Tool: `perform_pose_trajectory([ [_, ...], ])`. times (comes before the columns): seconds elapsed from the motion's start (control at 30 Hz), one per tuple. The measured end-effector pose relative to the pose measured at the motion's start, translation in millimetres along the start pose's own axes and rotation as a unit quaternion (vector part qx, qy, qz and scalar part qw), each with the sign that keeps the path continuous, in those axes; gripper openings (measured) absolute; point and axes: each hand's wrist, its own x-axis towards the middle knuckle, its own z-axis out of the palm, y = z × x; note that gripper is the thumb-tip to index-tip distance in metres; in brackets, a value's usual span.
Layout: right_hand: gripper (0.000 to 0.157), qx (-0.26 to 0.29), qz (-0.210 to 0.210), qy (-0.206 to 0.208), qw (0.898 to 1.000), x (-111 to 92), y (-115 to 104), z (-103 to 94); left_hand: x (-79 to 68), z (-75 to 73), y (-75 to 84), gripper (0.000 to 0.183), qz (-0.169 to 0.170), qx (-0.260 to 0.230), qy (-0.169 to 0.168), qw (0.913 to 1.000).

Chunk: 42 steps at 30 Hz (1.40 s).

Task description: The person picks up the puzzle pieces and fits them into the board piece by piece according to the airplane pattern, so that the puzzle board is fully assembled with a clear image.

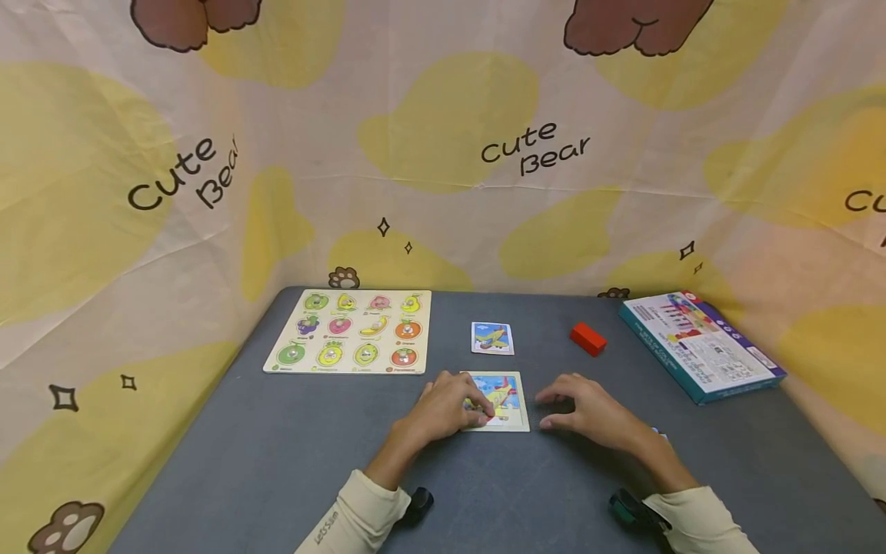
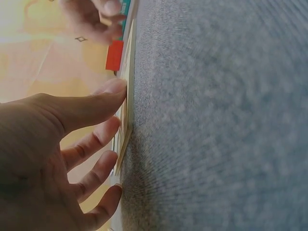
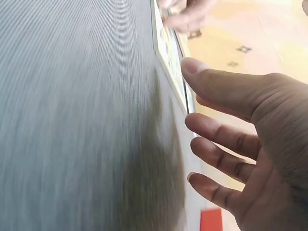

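A small framed airplane puzzle board lies flat on the grey table. The fingertips and thumb of my left hand rest over its left part, covering some of the picture. Seen from the left wrist, the left hand has its thumb and loosely bent fingers at the board's edge, with no loose piece visible between them. To the right of the board, apart from it, hovers my right hand, fingers relaxed and holding nothing. Behind the board lies an airplane picture card.
A fruit picture board lies at the back left. A red block sits at the back right, beside a teal-edged box. Part of a small blue and white item shows behind my right wrist. Printed fabric encloses the table.
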Motion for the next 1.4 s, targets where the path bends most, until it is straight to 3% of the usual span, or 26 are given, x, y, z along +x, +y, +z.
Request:
perform_pose_trajectory([
  [0.23, 0.037, -0.022, 0.036, 0.020, 0.999, -30, 16, -18.7, -0.1, -0.1, -2.6, 0.009, -0.001, 0.000, -0.007, 1.0000],
  [0.53, 0.041, -0.012, 0.078, 0.036, 0.996, -67, 36, -39.1, -0.7, 0.2, -5.1, 0.011, -0.002, -0.007, -0.014, 0.9999],
  [0.83, 0.039, -0.023, 0.112, 0.057, 0.992, -99, 58, -50.1, -0.3, -0.2, -4.0, 0.011, 0.000, -0.010, -0.017, 0.9998],
  [1.17, 0.041, -0.045, 0.137, 0.058, 0.988, -118, 68, -55.7, -0.9, 0.5, -5.0, 0.011, -0.009, -0.011, -0.016, 0.9998],
  [1.4, 0.032, -0.066, 0.128, 0.055, 0.988, -124, 73, -57.1, -0.9, 0.2, -4.3, 0.011, -0.012, -0.016, -0.016, 0.9997],
])
